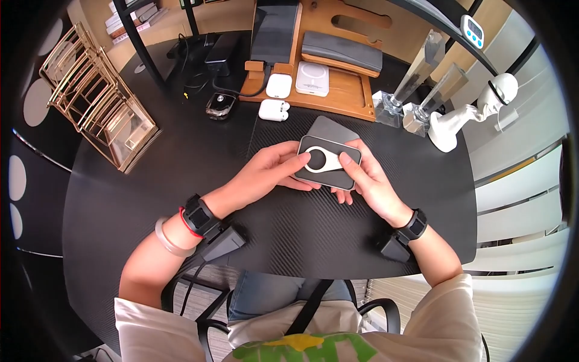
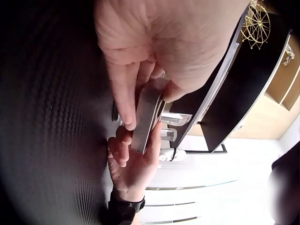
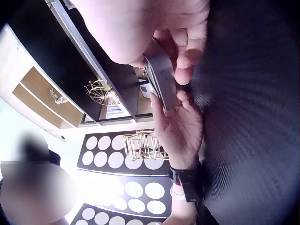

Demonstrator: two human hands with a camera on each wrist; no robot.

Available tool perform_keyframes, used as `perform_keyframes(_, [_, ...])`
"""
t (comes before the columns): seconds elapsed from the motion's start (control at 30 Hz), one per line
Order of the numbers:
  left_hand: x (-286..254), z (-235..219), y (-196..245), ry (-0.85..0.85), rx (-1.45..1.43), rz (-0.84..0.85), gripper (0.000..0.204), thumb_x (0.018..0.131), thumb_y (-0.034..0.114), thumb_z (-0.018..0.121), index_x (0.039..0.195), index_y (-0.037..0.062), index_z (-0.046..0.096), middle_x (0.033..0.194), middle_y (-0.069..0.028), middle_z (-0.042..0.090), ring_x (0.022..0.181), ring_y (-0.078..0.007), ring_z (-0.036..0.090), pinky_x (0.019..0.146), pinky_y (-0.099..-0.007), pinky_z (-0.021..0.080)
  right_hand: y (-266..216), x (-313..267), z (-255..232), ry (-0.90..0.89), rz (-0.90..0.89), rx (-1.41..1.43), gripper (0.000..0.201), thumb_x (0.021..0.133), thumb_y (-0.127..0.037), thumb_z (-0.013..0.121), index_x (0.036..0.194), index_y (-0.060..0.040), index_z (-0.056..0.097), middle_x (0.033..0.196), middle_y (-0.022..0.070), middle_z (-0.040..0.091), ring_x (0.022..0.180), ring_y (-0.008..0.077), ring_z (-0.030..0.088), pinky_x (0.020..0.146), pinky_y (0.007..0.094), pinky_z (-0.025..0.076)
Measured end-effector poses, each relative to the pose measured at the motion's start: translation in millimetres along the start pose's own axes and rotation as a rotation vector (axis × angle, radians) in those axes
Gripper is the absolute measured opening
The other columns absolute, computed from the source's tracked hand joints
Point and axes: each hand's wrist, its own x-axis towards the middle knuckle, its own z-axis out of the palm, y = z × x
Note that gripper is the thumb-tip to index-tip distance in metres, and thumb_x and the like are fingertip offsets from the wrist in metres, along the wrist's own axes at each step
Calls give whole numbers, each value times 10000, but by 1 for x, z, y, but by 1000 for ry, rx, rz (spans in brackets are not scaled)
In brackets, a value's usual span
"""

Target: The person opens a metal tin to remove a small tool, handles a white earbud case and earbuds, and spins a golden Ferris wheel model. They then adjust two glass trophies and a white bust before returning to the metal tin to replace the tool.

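Note:
Both hands hold a grey rounded rectangular case [image 1: 307, 145] above the desk, its face turned up. On that face is a white ring with a tapering tab [image 1: 329, 160], around a dark round centre. My left hand [image 1: 256, 175] grips the left side, thumb on the ring's edge and fingers underneath. On the other side my right hand [image 1: 374, 181] grips the case, its thumb pressing on the white tab. A flat dark grey panel [image 1: 333, 128] shows beyond the case's far edge. Seen edge-on in the left wrist view, the case [image 2: 149, 112] looks thick and layered.
Beyond the hands, a wooden organizer [image 1: 356, 104] carries a white square charger [image 1: 313, 79]. White earbuds [image 1: 274, 110] and a clear-cased black gadget [image 1: 221, 105] lie before it. A gold wire rack [image 1: 99, 102] stands left; crystal trophies [image 1: 387, 108] and a white figurine [image 1: 467, 114] stand right.

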Motion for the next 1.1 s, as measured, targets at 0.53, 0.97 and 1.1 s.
perform_keyframes(0.53, [2, -3, -5, -13, 47, -30, 317, 1024, 274, 523, 1145, -20, 532, 1132, -119, 636, 1023, -239, 665, 882, -350, 586, 0, -3, 1, -31, -44, -41, 174, 1049, -213, 458, 1159, -86, 414, 772, 67, 628, 570, 103, 601, 480, 216, 475])
perform_keyframes(0.97, [0, -1, -6, -4, 113, 17, 266, 1026, 240, 521, 1090, -18, 540, 1063, -73, 632, 999, -146, 637, 877, -351, 593, 2, -7, 2, 28, -117, -236, 259, 1018, -235, 534, 1183, -73, 418, 970, 98, 618, 618, 78, 596, 495, 215, 517])
perform_keyframes(1.1, [0, 0, -4, 7, 64, 19, 272, 1016, 247, 546, 1112, -8, 554, 1058, -61, 640, 993, -109, 624, 855, -304, 574, 2, -8, 6, 64, -150, -225, 255, 1012, -214, 544, 1179, -69, 416, 933, 90, 622, 606, 76, 592, 486, 216, 509])
